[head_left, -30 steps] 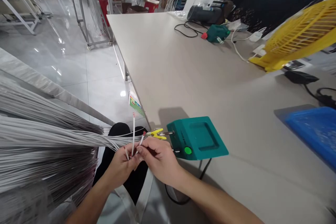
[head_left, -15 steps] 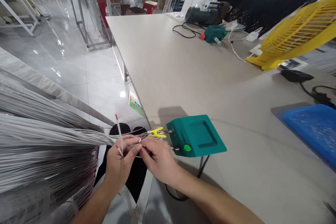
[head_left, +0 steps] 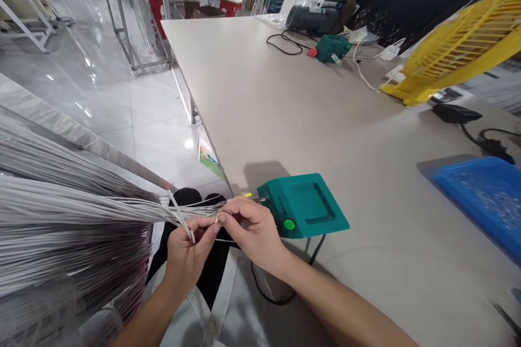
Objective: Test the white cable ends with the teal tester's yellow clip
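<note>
My left hand (head_left: 188,252) is closed, pinching a thin white cable between thumb and forefinger. White cable ends (head_left: 181,211) with reddish wires at the tip poke up through its fingers. My right hand (head_left: 256,234) is also closed, its thumb and forefinger meeting the left fingertips at the same cable's end, which the fingers largely cover. Just beyond the right hand sits a green tester box (head_left: 303,206) with a green button (head_left: 289,224). Only the tip of a yellow clip (head_left: 247,195) shows above the right hand; the remainder is hidden.
A thick bundle of white cables (head_left: 81,203) hangs at the left. On the table (head_left: 285,114) are a blue tray (head_left: 484,195), a yellow fan (head_left: 459,49) and, farther back, a second green device (head_left: 331,49). A black cord (head_left: 260,295) loops below the tester box.
My right hand has shifted slightly up and right, now covering most of the yellow clip. The cable ends in my left hand lean farther left. The view has tilted a little.
</note>
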Demonstrator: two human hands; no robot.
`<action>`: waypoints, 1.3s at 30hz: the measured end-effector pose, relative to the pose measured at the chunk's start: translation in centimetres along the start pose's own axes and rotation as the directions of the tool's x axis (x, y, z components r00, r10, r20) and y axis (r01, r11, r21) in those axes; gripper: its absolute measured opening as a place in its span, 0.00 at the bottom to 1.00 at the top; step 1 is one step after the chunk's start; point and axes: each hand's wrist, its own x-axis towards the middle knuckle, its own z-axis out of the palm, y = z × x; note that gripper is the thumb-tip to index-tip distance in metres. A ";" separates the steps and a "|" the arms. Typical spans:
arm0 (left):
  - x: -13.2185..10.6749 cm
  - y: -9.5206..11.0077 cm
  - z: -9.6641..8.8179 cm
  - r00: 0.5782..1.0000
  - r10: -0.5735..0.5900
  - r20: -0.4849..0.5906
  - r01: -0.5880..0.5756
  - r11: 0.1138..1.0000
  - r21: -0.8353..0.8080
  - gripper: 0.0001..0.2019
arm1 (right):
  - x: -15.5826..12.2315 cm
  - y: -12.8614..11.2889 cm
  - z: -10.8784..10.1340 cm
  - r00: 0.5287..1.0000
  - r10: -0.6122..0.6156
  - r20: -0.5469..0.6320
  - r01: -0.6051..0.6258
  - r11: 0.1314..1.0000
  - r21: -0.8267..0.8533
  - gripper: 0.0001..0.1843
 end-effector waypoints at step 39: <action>0.5 -1.3 0.2 0.959 -0.090 0.268 0.217 0.842 -0.493 0.12 | -0.3 -0.4 1.0 0.849 0.430 0.308 -0.525 0.615 0.588 0.12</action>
